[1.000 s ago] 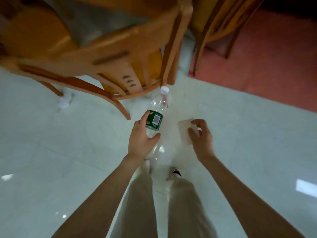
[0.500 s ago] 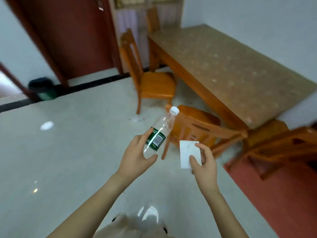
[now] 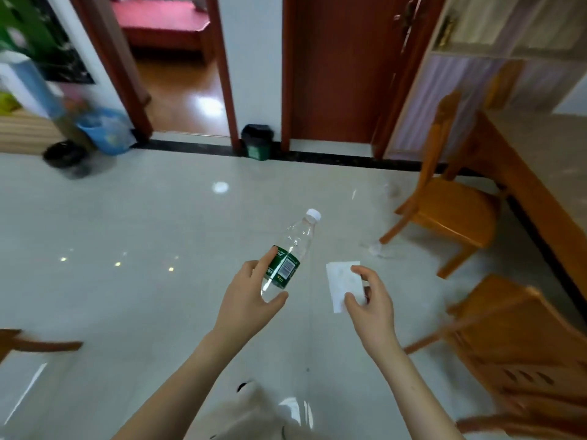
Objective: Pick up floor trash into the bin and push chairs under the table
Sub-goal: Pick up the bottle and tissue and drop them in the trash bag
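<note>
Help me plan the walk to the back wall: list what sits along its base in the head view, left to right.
Dark round bin → blue bin with a bag → open doorway → small black-and-green bin → closed red-brown door → wooden chair by the table.

We note the left hand [image 3: 251, 300] and right hand [image 3: 370, 304] raised side by side over the floor [image 3: 143, 236], apart from each other. In the left hand sits a plastic bottle [image 3: 290, 252], tilted, cap pointing away and to the right. In the right hand is a paper slip [image 3: 343, 284], just right of the bottle. Ahead, against the far wall between two doorways, stands a small bin [image 3: 258, 141]. To the right runs the table [image 3: 536, 173]; one chair [image 3: 451, 201] stands before its near edge, pulled out. A second chair [image 3: 521, 354] lies nearer us at right. Small litter [image 3: 376, 248] lies on the floor beside the first chair's front leg. A bucket [image 3: 106, 130] stands at far left.
</note>
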Tool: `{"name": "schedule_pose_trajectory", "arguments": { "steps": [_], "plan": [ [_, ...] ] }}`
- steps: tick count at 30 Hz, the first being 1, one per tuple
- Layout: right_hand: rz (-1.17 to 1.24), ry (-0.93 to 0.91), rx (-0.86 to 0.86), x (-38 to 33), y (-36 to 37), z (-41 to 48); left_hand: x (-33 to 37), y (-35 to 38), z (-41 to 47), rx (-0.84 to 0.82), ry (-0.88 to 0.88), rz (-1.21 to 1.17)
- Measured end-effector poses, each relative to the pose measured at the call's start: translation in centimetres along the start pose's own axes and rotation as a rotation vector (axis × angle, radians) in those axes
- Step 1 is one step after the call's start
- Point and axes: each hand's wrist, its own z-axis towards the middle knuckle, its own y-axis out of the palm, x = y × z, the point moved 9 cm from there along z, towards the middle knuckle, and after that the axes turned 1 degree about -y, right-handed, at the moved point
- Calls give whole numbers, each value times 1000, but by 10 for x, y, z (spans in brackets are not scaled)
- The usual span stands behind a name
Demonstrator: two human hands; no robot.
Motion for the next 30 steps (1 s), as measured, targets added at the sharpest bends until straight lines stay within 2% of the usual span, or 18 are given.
{"name": "schedule_pose_trajectory", "arguments": {
  "steps": [4,8,15,21,30],
  "plan": [
    [7,18,-75,-33,91,45,-69,-65,49,37,-42,49],
    [20,40,-126,-64,152,88,-110,-114,98,74,-78,73],
    [-22,66,-196,-77,222,187,-170,-126,189,106,-185,-10],
    [1,46,-245,-84,286,331,-213,-127,315,144,-253,-32],
    [49,12,-233,-151,350,564,-234,-183,540,222,-284,12]
  ]
}}
